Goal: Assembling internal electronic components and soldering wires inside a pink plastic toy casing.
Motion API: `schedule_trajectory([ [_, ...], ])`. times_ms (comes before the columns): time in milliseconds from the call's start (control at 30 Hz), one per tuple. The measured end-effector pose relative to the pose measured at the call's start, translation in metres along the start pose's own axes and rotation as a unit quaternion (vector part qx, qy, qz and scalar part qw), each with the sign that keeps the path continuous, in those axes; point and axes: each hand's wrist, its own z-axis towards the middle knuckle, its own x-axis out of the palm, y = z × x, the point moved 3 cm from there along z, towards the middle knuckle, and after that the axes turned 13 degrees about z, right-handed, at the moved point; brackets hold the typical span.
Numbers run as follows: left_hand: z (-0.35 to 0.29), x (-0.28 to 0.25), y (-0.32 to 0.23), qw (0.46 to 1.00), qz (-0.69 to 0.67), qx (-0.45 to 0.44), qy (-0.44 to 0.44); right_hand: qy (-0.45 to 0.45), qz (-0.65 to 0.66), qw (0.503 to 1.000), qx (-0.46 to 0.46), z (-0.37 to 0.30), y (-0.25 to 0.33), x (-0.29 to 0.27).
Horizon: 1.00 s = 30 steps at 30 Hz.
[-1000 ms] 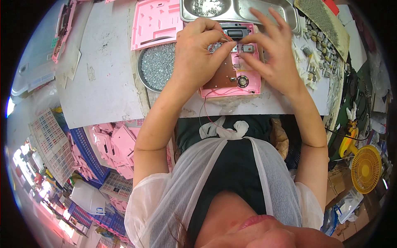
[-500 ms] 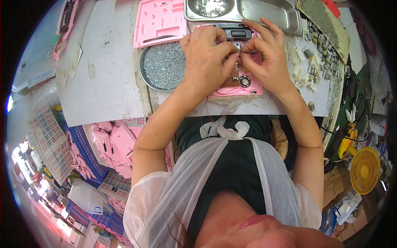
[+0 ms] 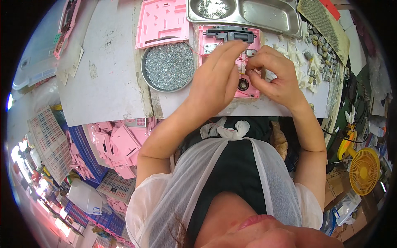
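One pink case [image 3: 202,39], open side up, on the bench [image 3: 111,62]. Left hand [image 3: 217,78] — fingers straight, close together, over the case; what they hold cannot be told. Right hand [image 3: 279,78] — thumb and fingers curled, tips narrowly apart, near the speaker [image 3: 243,84]; hold unclear. One dish [image 3: 143,74] of metal bits [image 3: 169,66], left of the case; one steel tray [image 3: 271,16] beyond.

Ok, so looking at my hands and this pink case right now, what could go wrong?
The dish of small metal pieces sits right beside the pink case; a bump could scatter some into it. A thin red wire at the case's left edge might snag on your left hand. Your right hand could also brush the loose white pieces to its right.
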Motion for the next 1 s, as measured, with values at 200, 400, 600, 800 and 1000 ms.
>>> schedule_trajectory([
  [200, 0.023, 0.014, 0.012, 0.917, -0.214, -0.214, 0.258, 0.018, -0.095, 0.984, -0.149, -0.001, -0.007, -0.018],
  [400, 0.024, 0.019, 0.004, 0.983, -0.069, -0.068, 0.156, -0.255, -0.125, 0.957, 0.049, -0.086, -0.016, -0.119],
  [600, 0.022, 0.017, -0.007, 0.994, -0.037, -0.043, 0.098, -0.666, 0.272, 0.694, 0.036, -0.277, -0.053, -0.328],
  [800, 0.029, 0.024, -0.005, 0.993, -0.02, -0.071, 0.093, -0.785, 0.022, 0.614, 0.079, -0.327, -0.058, -0.398],
  [1000, 0.031, 0.031, 0.007, 0.985, 0.16, 0.057, 0.018, -0.679, 0.059, 0.731, -0.024, -0.264, 0.003, -0.258],
])
